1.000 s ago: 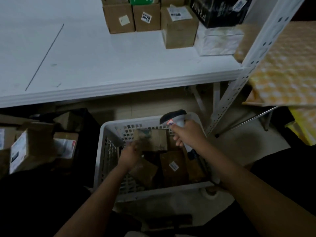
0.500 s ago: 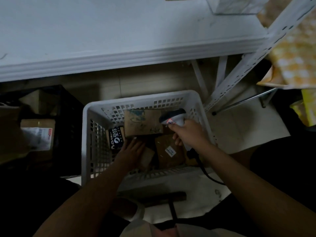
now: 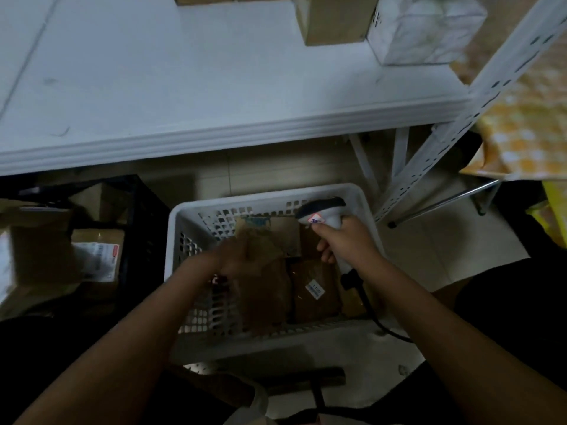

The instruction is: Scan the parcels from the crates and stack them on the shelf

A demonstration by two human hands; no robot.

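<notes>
Both hands work over the white crate (image 3: pixel 362 197) on the floor below the shelf (image 3: pixel 214 87).

Inside the crate's left half, the left hand (image 3: pixel 236 256) grips a blurred brown parcel (image 3: pixel 260 246), fingers curled on its left edge; at the crate's right wall, the right hand (image 3: pixel 346 240) wraps the scanner (image 3: pixel 322 210) handle.

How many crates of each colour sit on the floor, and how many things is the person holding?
White plastic lattice crate: 1
Black plastic crate: 1
White-and-black handheld barcode scanner, gripped by the right hand: 1
Blurred brown cardboard parcel, held by the left hand: 1
Total: 4
</notes>
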